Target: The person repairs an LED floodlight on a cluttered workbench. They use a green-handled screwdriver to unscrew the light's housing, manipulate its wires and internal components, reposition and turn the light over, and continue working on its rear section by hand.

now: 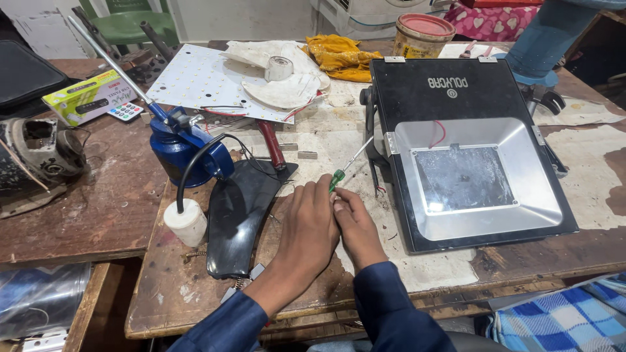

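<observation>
One screwdriver (344, 168) with a green handle lay gripped between both hands, its thin shaft pointing toward 1 o'clock at the left edge of one black floodlight housing (417, 85). The left hand (306, 234) was curled over the handle from 7 o'clock, and the right hand (358, 228) pinched the handle end just beside it, the two hands touching. At 9 o'clock of the hands lay one black curved cover (238, 215), one white plug (187, 221) and one blue oil can (179, 146). One white LED panel (195, 81) sat at 11 o'clock. The desk (195, 293) showed bare wood along its near edge at 6 o'clock, between the hands and the rim.
</observation>
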